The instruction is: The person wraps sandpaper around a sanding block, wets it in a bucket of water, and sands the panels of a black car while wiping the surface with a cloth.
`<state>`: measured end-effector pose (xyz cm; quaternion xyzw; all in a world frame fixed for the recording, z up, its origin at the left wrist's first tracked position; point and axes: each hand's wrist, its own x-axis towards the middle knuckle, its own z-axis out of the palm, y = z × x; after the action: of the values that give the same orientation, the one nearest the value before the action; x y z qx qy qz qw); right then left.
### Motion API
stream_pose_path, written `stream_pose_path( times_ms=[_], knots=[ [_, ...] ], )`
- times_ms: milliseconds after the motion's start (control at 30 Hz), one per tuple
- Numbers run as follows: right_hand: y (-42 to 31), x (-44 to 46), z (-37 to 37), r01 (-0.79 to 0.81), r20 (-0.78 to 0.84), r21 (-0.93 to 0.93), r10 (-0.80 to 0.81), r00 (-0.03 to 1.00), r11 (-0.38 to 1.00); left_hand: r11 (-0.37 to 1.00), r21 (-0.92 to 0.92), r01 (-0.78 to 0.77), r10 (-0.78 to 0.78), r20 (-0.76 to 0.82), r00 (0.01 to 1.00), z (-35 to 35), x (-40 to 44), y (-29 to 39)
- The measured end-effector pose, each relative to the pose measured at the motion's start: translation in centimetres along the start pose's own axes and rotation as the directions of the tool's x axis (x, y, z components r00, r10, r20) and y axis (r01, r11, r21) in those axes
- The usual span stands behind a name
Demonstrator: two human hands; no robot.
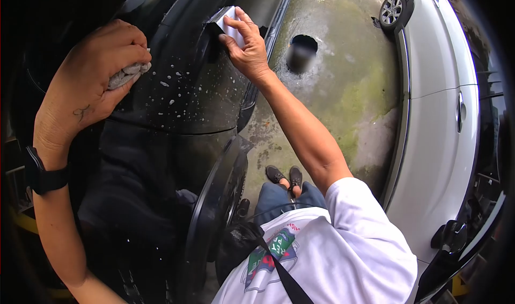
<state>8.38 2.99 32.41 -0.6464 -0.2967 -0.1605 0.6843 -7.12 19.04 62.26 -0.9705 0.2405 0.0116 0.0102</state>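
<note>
My left hand (pixel 94 79) is closed around a crumpled grey cloth (pixel 129 74), held over the dark car's glossy black bodywork. Between the thumb and fingers of my right hand (pixel 249 49) is a white block with a dark edge (pixel 229 17). It stands against the black car panel (pixel 198 81), near the panel's outer side. White drops of liquid (pixel 170 92) are scattered on the panel between my two hands. The underside of the block is hidden from view.
On my right a white car (pixel 437 121) is parked alongside, its wheel (pixel 392 10) at the far end. Between the cars runs a stained concrete floor (pixel 343 79) with a dark round patch or hole. The dark car's wheel arch (pixel 214 180) is close to my legs.
</note>
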Motion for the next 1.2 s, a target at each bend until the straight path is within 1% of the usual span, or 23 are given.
stream_pose_path(
  times_ms=[67, 133, 200, 233, 267, 367, 400, 467, 567, 600, 667, 733, 767, 800, 867, 900, 967, 1000, 1033, 1067, 1133, 1167, 1200],
  knots=[
    [-1.7, -2.6, 0.6, -0.015, -0.015, -0.025, 0.015, 1.000, 1.000, 0.999, 0.012, -0.039, 0.039, -0.009, 0.999, -0.1, 0.1, 0.0],
    [-4.4, -7.3, 1.1, 0.050, 0.060, 0.009, -0.050, 0.997, 0.999, 0.999, 0.020, -0.031, 0.031, -0.019, 0.999, -0.1, 0.0, 0.0],
    [-4.9, -8.7, 0.5, 0.054, 0.114, 0.030, -0.057, 0.992, 0.998, 0.999, 0.021, -0.030, 0.030, -0.017, 0.999, 0.1, 0.0, 0.3],
    [-4.2, -8.0, 0.2, 0.102, 0.135, 0.018, -0.103, 0.985, 0.995, 0.999, 0.029, -0.017, 0.017, -0.019, 1.000, 0.2, -0.1, 0.3],
    [-3.2, -6.8, 0.4, 0.133, 0.086, 0.038, -0.136, 0.987, 0.990, 0.999, 0.036, -0.003, 0.004, -0.021, 1.000, 0.3, -0.1, 0.2],
    [-0.9, -2.8, 0.2, 0.041, 0.060, 0.009, -0.041, 0.997, 0.999, 1.000, 0.013, 0.000, 0.000, -0.016, 1.000, 0.6, -0.2, -0.3],
    [-1.1, -2.3, 0.2, -0.005, 0.061, -0.002, 0.005, 0.998, 1.000, 1.000, 0.009, 0.004, -0.004, -0.017, 1.000, 0.8, -0.3, -0.5],
    [-1.7, -3.1, 0.9, -0.031, 0.013, -0.020, 0.032, 0.999, 0.999, 1.000, 0.019, -0.010, 0.010, -0.003, 1.000, 0.8, -0.3, -0.6],
    [-4.5, -8.3, 1.8, 0.033, 0.065, 0.016, -0.034, 0.997, 0.999, 0.999, 0.041, -0.016, 0.017, -0.031, 0.999, 0.7, -0.5, -0.3],
    [-5.2, -9.5, 1.6, 0.032, 0.100, 0.006, -0.032, 0.994, 0.999, 0.999, 0.040, -0.011, 0.012, -0.031, 0.999, 0.8, -0.6, -0.3],
    [-4.2, -8.4, 0.7, 0.094, 0.135, -0.019, -0.090, 0.987, 0.995, 0.999, 0.054, -0.004, 0.005, -0.016, 1.000, 0.6, -0.3, -0.3],
    [-2.4, -4.6, 1.0, -0.006, 0.026, 0.007, 0.005, 1.000, 1.000, 1.000, 0.026, -0.010, 0.011, -0.022, 1.000, 0.8, -0.2, -0.5],
    [-1.1, -1.8, 1.1, -0.087, -0.047, 0.025, 0.088, 0.995, 0.996, 1.000, -0.001, -0.009, 0.009, -0.035, 0.999, 0.9, -0.3, -0.6],
    [0.4, 0.8, 1.0, -0.040, -0.074, -0.021, 0.038, 0.997, 0.999, 1.000, 0.000, -0.005, 0.005, -0.034, 0.999, 0.8, -0.3, -0.7],
    [0.7, 1.5, 0.6, -0.056, -0.047, -0.013, 0.055, 0.997, 0.998, 0.999, 0.040, -0.020, 0.020, 0.000, 1.000, 0.5, -0.1, -0.6],
    [0.2, 0.7, 0.8, -0.070, -0.053, -0.022, 0.069, 0.996, 0.997, 0.999, 0.039, -0.016, 0.016, -0.009, 1.000, 0.6, -0.2, -0.6],
    [-3.0, -3.7, 1.7, -0.068, -0.037, 0.001, 0.068, 0.997, 0.998, 0.999, 0.024, -0.023, 0.024, -0.035, 0.999, 0.4, -0.1, -0.4],
    [-4.4, -6.7, 2.1, -0.009, -0.002, 0.000, 0.009, 1.000, 1.000, 0.999, 0.028, -0.022, 0.023, -0.035, 0.999, 0.3, -0.1, -0.5],
    [-6.3, -9.1, 2.1, -0.019, 0.055, 0.023, 0.018, 0.998, 1.000, 0.999, 0.029, -0.022, 0.022, -0.027, 0.999, 0.3, -0.1, -0.5],
    [-6.7, -10.5, 2.1, -0.031, 0.070, 0.044, 0.028, 0.997, 0.999, 0.999, 0.029, -0.024, 0.025, -0.019, 1.000, 0.3, -0.1, -0.3],
    [-5.8, -8.9, 1.5, 0.059, 0.084, 0.020, -0.060, 0.995, 0.998, 0.999, 0.034, -0.027, 0.028, -0.020, 0.999, 0.0, 0.1, 0.1],
    [-4.8, -7.0, 1.8, 0.054, 0.010, 0.028, -0.054, 0.998, 0.998, 0.999, 0.033, -0.024, 0.025, -0.029, 0.999, 0.0, 0.1, 0.1],
    [-3.8, -4.4, 1.8, -0.014, -0.035, -0.005, 0.014, 0.999, 1.000, 0.999, 0.028, -0.021, 0.022, -0.025, 0.999, 0.1, 0.1, 0.1]
  ],
)
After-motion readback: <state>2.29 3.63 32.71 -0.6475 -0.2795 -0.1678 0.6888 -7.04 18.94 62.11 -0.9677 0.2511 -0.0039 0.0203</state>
